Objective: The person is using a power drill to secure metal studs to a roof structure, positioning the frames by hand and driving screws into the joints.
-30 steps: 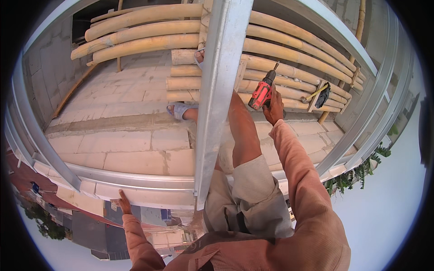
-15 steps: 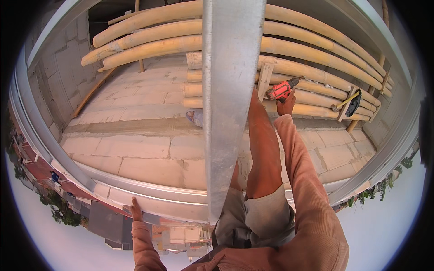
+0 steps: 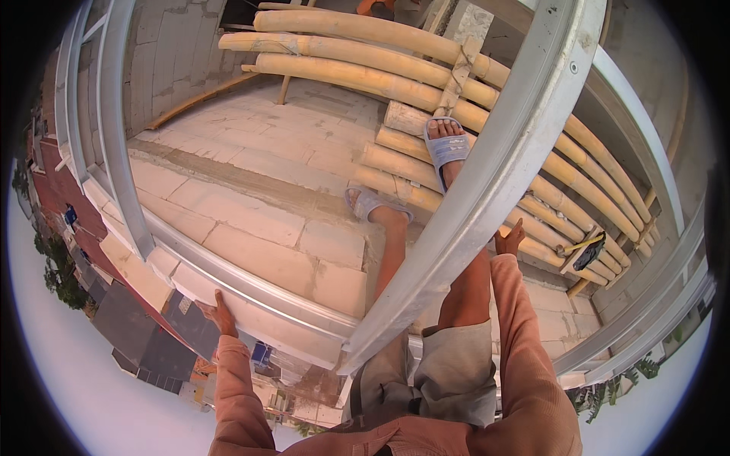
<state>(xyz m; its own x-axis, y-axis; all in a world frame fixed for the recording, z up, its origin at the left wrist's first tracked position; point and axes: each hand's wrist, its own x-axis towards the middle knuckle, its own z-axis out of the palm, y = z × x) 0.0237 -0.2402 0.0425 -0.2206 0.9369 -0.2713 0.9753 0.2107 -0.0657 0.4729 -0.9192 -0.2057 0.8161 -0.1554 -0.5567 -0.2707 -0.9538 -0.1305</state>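
My left hand rests with fingers stretched out on the pale ledge outside the metal bottom channel, holding nothing. My right hand is just right of a slanting galvanized metal stud, over the bamboo poles. One finger points up; the others are partly hidden, and whatever the hand may hold cannot be seen. No drill shows in this frame. My right foot stands in a grey-blue sandal on the bamboo; my other sandal is by the pole ends.
Far below me lies a pale block wall or floor. A hammer with a yellow handle and a black bag lie on the bamboo at right. More metal studs stand at left. Rooftops lie beyond the ledge. Something orange shows at the top edge.
The view has turned, so the stud now slants. The red drill that my right hand held is out of sight, and that hand appears lower. My left hand stays on the ledge.
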